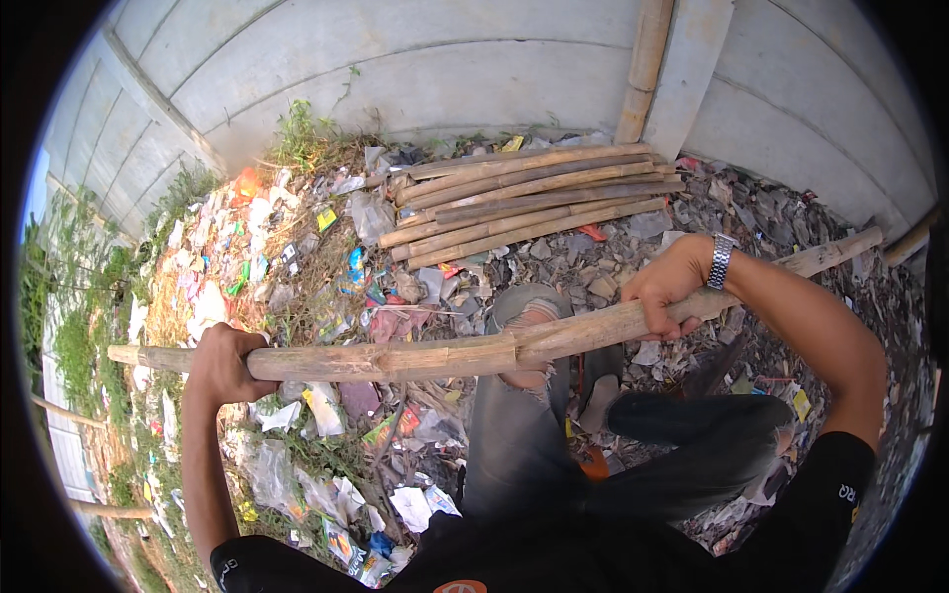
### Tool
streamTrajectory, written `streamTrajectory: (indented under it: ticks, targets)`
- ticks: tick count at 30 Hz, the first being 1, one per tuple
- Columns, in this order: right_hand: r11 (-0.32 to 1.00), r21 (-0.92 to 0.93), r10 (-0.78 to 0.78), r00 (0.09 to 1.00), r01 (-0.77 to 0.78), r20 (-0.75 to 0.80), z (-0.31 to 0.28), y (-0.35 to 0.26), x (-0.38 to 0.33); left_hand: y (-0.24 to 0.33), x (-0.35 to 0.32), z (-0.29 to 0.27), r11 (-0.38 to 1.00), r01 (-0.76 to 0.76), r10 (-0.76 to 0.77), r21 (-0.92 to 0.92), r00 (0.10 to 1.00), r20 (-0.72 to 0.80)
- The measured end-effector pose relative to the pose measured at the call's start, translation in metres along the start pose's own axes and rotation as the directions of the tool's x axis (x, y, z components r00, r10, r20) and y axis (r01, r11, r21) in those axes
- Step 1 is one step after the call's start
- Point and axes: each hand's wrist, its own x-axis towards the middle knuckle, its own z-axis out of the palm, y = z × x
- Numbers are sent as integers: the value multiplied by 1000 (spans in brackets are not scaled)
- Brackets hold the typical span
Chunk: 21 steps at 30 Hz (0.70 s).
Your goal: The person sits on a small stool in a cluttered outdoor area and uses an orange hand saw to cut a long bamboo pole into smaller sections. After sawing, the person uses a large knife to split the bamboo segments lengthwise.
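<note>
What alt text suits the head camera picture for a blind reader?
A bare left hand and right hand grip a long bamboo pole; beyond it, more poles lie piled on litter-strewn ground beside a grey wall.

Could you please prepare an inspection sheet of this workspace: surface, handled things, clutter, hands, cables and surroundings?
Surface: uneven ground, strewn with broken fragments and litter.
Handled things: long bamboo pole, held crosswise in both hands; bamboo pile lying beyond it.
Clutter: paper scraps and plastic waste, spread widely.
Left hand: closed around the pole near its left end.
Right hand: gripping the pole well short of its right end; silver wristwatch on the wrist.
Cables: nothing seen.
Surroundings: grey panel wall behind; green plants at left.
</note>
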Motion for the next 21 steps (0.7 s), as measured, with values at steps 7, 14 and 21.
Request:
streamTrajectory:
  ticks: [7, 14, 21]
  targets:
    - [966, -235, 27, 949, -105, -314, -36, 24, 28, -20, 63, 33, 996, -66, 72, -63, 991, 112]
    - [995, -97, -19, 954, -10, -299, -65, 26, 24, -30, 111, 18, 998, -56, 57, -36, 998, 33]
    - [998, 20, -51, 972, 57, -230, -91, 35, 33, -37, 145, 32, 995, -6, 14, -99, 997, 78]
